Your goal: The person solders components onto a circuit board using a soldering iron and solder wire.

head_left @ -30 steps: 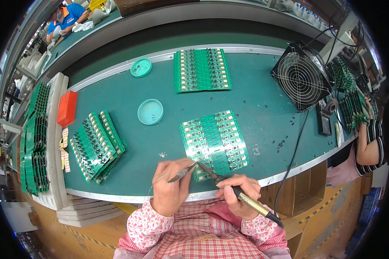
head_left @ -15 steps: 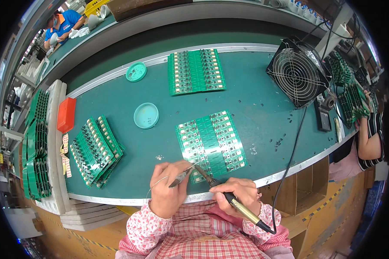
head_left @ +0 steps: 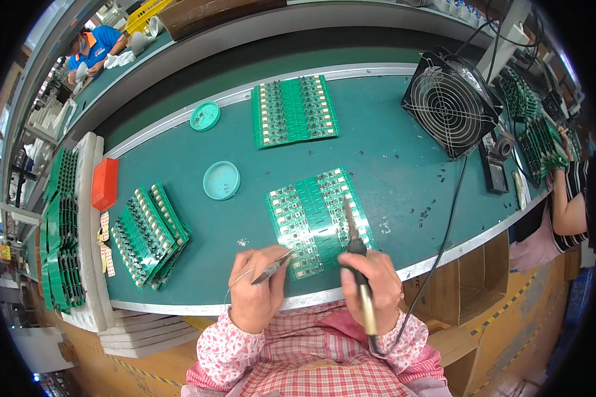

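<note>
A green circuit board panel (head_left: 314, 218) lies on the green table mat in front of me. My right hand (head_left: 371, 288) grips a soldering iron (head_left: 352, 228) whose tip points up over the panel's right part. My left hand (head_left: 255, 294) pinches tweezers (head_left: 273, 268) together with a thin wire of solder; the tweezers' tip reaches the panel's lower left corner. Both hands rest near the table's front edge.
A second panel (head_left: 295, 111) lies farther back. A stack of boards (head_left: 149, 235) sits at the left, beside two round teal lids (head_left: 221, 180), an orange box (head_left: 104, 183) and racks of boards (head_left: 58, 231). A fan (head_left: 450, 102) stands at the right. Another person's arm (head_left: 566, 212) works at far right.
My right hand has swung the soldering iron from pointing left across the panel to pointing up along its right side. The left hand has stayed at the panel's lower left.
</note>
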Action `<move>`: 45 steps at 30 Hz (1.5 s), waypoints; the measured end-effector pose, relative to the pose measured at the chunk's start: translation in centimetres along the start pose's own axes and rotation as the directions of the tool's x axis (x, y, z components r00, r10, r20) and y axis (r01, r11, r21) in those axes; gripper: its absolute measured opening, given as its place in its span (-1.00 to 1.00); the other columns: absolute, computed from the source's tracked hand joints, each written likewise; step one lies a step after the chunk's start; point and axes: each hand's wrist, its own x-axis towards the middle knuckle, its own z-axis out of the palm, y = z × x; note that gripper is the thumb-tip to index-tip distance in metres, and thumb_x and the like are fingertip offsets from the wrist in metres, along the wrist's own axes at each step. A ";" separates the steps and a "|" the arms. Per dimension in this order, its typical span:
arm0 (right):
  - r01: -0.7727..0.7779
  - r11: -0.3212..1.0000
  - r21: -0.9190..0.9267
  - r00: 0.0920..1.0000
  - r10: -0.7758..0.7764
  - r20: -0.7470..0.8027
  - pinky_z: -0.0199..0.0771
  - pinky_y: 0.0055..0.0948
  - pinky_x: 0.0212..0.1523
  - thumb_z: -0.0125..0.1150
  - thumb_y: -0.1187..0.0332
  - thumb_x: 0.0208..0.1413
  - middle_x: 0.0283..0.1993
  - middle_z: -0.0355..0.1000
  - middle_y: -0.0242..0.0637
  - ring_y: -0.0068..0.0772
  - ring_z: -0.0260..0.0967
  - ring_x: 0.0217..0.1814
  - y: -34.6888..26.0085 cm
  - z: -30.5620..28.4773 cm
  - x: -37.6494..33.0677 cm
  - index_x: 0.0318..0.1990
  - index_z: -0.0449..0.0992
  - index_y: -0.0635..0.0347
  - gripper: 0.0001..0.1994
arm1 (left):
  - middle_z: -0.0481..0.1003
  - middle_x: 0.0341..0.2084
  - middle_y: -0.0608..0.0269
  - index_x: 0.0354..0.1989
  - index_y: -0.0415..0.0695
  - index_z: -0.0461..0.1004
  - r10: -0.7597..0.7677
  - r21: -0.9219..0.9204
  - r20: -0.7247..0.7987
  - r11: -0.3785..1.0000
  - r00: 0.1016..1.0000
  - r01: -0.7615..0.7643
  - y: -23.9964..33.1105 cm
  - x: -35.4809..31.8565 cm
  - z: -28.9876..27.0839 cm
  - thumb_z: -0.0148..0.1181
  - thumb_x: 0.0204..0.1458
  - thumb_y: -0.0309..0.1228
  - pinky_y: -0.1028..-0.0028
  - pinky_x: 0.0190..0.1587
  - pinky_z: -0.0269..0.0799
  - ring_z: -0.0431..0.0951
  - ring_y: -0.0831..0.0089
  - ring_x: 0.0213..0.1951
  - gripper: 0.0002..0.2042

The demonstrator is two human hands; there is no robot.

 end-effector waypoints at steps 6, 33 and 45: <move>-0.048 0.986 -0.163 0.986 0.073 0.150 0.45 -0.07 0.10 0.54 0.47 -0.11 -0.07 0.47 -0.04 0.08 0.46 0.01 -0.4 0.3 0.7 0.12 0.50 0.17 -0.44 | 0.62 -0.20 0.14 -0.12 -0.20 0.54 -0.047 -0.038 -0.046 0.998 0.998 0.046 0.1 -0.3 0.2 0.35 -0.03 -0.69 0.29 -0.10 0.47 0.60 0.14 -0.22 -0.71; -0.018 0.997 -0.079 0.995 0.010 -0.101 0.36 -0.21 -0.29 0.28 0.71 0.07 -0.32 0.43 -0.15 -0.10 0.33 -0.34 0.1 1.0 -0.5 -0.04 0.51 0.22 -0.69 | 0.61 -0.21 0.14 -0.15 -0.23 0.55 -0.289 -0.092 -0.123 0.956 0.949 0.279 -3.1 -2.7 -2.8 0.28 0.08 -0.64 0.30 -0.12 0.47 0.59 0.14 -0.22 -0.83; -0.003 0.998 -0.064 0.997 -0.001 -0.071 0.37 -0.22 -0.30 0.29 0.67 0.08 -0.33 0.44 -0.16 -0.10 0.34 -0.37 0.3 0.8 -0.5 -0.02 0.51 0.22 -0.70 | 0.61 -0.21 0.10 -0.16 -0.27 0.53 -0.297 -0.068 -0.097 0.954 0.950 0.292 -2.9 -2.3 -2.9 0.24 0.13 -0.67 0.33 -0.08 0.50 0.60 0.16 -0.17 -0.87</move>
